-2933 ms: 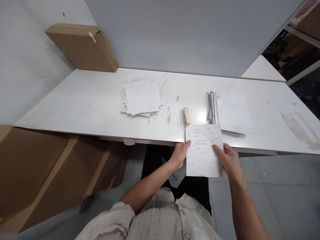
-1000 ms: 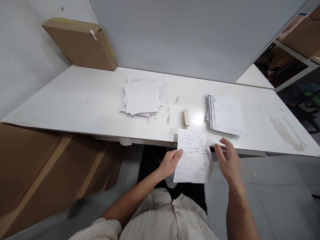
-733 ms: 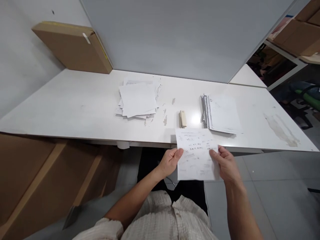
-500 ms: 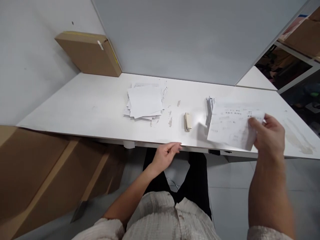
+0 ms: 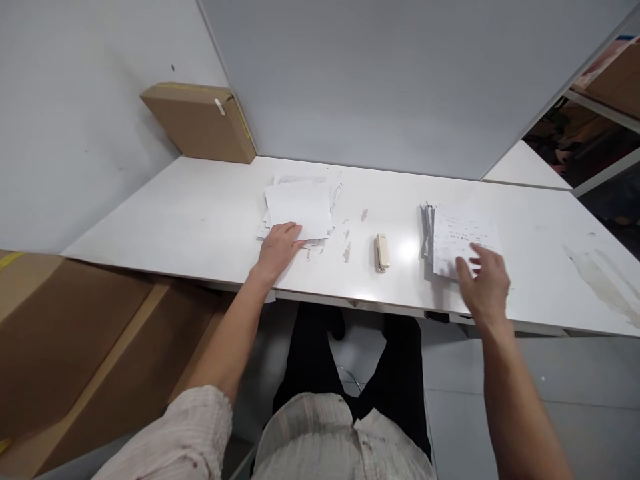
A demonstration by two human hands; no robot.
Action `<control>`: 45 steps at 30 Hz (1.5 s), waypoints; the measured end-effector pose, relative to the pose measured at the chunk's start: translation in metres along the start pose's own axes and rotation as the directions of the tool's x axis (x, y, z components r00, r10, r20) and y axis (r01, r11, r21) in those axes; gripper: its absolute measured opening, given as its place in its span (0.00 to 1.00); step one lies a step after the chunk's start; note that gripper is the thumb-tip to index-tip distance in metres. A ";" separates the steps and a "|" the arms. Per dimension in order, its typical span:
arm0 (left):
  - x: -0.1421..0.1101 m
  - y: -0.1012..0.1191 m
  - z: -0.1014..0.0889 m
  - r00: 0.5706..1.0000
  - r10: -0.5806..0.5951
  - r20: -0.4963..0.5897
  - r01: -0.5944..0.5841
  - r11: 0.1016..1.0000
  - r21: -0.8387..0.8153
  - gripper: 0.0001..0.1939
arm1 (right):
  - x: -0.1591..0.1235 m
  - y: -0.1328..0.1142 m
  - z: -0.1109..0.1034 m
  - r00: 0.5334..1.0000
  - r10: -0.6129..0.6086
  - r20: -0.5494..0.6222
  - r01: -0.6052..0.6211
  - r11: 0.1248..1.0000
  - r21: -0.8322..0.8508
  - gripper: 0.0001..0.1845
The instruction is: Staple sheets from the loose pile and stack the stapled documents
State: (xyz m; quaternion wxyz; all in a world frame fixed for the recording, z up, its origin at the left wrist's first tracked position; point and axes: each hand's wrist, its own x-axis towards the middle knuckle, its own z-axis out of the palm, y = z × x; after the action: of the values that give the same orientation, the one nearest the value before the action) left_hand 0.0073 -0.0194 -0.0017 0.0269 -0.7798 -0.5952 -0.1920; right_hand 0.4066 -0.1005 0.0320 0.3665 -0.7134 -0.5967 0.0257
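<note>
A loose pile of white paper sheets (image 5: pixel 300 203) lies left of centre on the table. My left hand (image 5: pixel 281 250) is at its near edge, with the fingers over the top sheet and the thumb by that sheet's lower edge, closed on it. On the right, a second stack of papers (image 5: pixel 457 233) carries handwriting on its top sheet and shows clipped or stapled edges on its left side. My right hand (image 5: pixel 485 280) is over the near right part of this stack, fingers apart and holding nothing. Between the two piles is a cream stapler (image 5: pixel 383 253).
A brown cardboard box (image 5: pixel 200 123) leans against the walls at the table's back left corner. Large cardboard boxes (image 5: pixel 65 333) stand below the table at left. A grey panel (image 5: pixel 375 80) rises behind the table (image 5: pixel 165 227). Shelves with goods are at far right.
My right hand has put the written sheet down on the right stack and let go. My left hand has moved from the table's front edge up to the left pile's top sheet.
</note>
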 end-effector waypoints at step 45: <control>-0.176 0.110 -0.013 0.965 -0.128 0.230 0.261 0.573 -0.777 0.22 | -0.153 -0.079 0.068 0.746 0.178 0.641 -0.609 0.571 0.550 0.20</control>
State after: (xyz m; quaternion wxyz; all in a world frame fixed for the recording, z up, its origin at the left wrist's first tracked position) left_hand 0.0685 -0.2167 -0.0279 -0.3916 -0.6500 -0.5277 -0.3816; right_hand 0.2646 -0.1987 -0.0353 0.4282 -0.5878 -0.4262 0.5380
